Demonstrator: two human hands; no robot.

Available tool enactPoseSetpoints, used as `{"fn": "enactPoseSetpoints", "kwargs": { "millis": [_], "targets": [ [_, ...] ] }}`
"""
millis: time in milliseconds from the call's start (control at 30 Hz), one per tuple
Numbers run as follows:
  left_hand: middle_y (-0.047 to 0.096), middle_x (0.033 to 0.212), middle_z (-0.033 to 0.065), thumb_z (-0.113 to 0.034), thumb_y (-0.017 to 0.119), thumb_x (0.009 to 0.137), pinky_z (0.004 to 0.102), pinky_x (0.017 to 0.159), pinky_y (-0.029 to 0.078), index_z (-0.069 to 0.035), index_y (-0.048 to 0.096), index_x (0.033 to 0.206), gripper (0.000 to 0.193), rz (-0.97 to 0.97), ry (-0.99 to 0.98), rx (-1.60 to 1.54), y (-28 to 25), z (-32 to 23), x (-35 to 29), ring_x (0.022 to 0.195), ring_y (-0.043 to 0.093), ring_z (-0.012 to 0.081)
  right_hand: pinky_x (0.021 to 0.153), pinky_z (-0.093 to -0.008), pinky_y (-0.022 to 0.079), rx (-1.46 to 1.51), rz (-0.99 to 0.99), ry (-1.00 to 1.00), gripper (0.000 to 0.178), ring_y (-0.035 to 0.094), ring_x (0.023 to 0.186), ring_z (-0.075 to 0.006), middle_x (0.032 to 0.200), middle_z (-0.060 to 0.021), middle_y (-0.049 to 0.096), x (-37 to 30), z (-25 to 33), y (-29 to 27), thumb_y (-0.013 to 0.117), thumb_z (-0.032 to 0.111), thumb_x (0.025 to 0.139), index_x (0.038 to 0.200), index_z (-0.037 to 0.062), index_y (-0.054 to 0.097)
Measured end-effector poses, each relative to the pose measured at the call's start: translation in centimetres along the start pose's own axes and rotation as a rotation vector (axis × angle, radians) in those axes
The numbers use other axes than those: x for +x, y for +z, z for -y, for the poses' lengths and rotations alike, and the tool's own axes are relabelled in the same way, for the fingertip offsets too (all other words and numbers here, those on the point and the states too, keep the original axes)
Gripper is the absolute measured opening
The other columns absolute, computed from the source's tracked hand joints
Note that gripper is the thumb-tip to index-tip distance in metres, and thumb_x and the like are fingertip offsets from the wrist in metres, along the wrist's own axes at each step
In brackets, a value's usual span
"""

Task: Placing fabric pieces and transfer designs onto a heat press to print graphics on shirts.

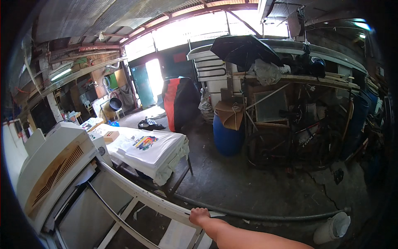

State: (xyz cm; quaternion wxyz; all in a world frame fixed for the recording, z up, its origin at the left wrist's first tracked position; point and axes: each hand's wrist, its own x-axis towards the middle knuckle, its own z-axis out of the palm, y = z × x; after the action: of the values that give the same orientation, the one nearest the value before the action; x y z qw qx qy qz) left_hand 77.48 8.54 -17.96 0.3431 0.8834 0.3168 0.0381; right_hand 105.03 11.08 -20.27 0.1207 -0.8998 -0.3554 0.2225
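My right hand [200, 216] reaches in from the lower right, its fingers closed over the end of a long white metal rail [159, 200]. The rail is part of the frame of a large off-white machine [62, 170] with a brown vented side panel, which fills the lower left. A dark curved bar [108, 208] runs inside the frame. Just beyond the rail stands a table bearing a white T-shirt [128, 151] with a colourful print, laid flat over other cloth. My left hand is out of view.
A black pipe [265, 216] lies on the floor beyond my hand. At the lower right stands a white bucket [327, 232]. Farther back are a blue drum [228, 137], a red-and-black covered object [176, 101], a bicycle [298, 143] and a rack topped by a black umbrella [244, 49].
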Motion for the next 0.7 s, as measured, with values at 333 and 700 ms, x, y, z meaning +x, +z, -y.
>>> {"fn": "enactPoseSetpoints", "kwargs": {
  "millis": [333, 700],
  "targets": [
    [0.058, 0.107, 0.0254, -0.023, 0.060, 0.078, 0.0475, 0.086, 0.043, -0.002, 0.058, 0.108, 0.036, -0.242, 0.173, 0.047, -0.4, 1.6, -1.5, 0.101, 0.052, 0.0429, 0.090, -0.0417, 0.045, -0.022, 0.018, -0.022, 0.038, 0.059, 0.108, -0.0297, 0.115, -0.0140, 0.061, 0.2, 0.4, 0.2, 0.052, 0.032, 0.082, 0.109, 0.0070, 0.062],
    [0.062, 0.104, 0.0176, -0.014, 0.064, 0.083, 0.0395, 0.085, 0.047, 0.001, 0.058, 0.108, 0.030, -0.071, -0.436, -0.139, 1.4, 13.0, -17.3, 0.097, 0.059, 0.0290, 0.091, -0.0388, 0.045, -0.066, -0.037, 0.046, 0.043, 0.059, 0.108, -0.0291, 0.115, -0.0133, 0.062, 0.8, 0.8, 0.5, 0.054, 0.038, 0.081, 0.110, 0.0076, 0.062]
  ]
}}
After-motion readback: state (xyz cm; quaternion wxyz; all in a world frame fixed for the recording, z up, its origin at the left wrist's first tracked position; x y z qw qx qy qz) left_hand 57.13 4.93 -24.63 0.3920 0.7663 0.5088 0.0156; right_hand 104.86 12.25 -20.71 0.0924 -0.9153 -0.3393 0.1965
